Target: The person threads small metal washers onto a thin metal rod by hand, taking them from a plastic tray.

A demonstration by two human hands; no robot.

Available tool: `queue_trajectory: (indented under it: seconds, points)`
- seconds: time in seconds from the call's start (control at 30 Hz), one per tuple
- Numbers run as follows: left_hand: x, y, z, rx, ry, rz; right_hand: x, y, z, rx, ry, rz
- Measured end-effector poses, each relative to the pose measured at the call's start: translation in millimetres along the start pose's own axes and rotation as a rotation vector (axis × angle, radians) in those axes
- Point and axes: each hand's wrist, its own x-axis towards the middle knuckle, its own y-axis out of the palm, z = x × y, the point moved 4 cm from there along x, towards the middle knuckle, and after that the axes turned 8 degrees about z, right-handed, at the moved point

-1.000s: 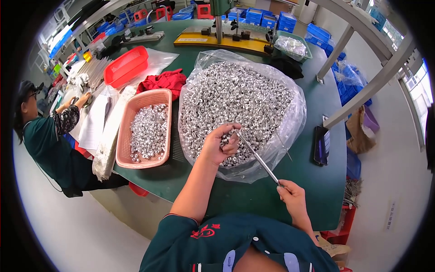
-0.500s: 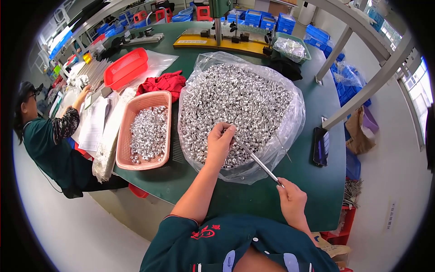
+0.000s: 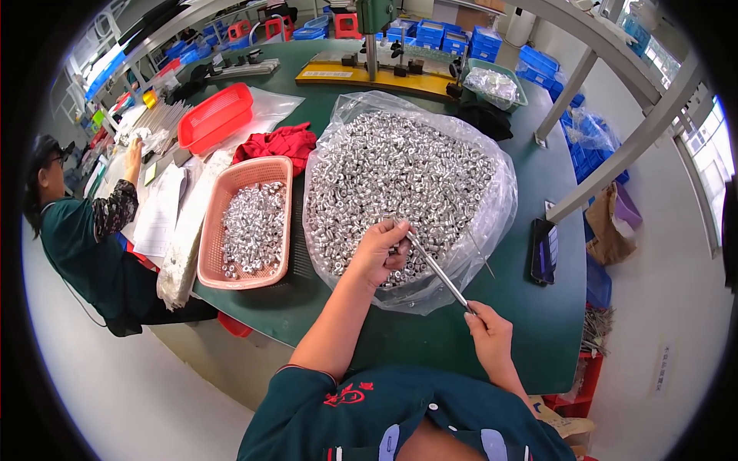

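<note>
A worker's right hand [image 3: 490,334] grips a rod [image 3: 438,272], the left hand's [image 3: 380,255] fingers pinched at its far end, slanting over a bag [image 3: 501,207] of metal parts [image 3: 400,165] on the desk [image 3: 538,330].

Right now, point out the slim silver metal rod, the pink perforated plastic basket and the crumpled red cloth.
Slim silver metal rod [image 3: 439,272]: head view, the middle of its shaft.
Pink perforated plastic basket [image 3: 250,172]: head view, inside of its far wall.
Crumpled red cloth [image 3: 275,144]: head view, the middle of its folds.
</note>
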Motion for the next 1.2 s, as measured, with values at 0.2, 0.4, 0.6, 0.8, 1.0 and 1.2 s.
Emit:
queue_trajectory:
  seconds: [0.2, 0.4, 0.6, 0.8, 1.0, 1.2]
  points:
    - [-1, -6, -9, -0.104, -0.023, -0.059, 0, 4, -17, 0.294, 0.21, 0.038]
    - [-3, -9, -13, -0.035, 0.039, -0.05, -7, -4, -22, 0.316, 0.227, 0.12]
    - [-4, -11, -16, -0.067, 0.064, 0.045, -8, -8, -22, 0.355, 0.251, 0.111]
    - [-3, -5, -16, 0.055, 0.081, 0.022, -5, -7, -20, 0.329, 0.215, 0.117]
    - [-5, -4, -18, 0.055, 0.063, -0.071, -5, -7, -19, 0.299, 0.209, 0.11]
    - [-3, -6, -18, 0.162, 0.079, -0.037, -7, -14, -17, 0.243, 0.18, 0.103]
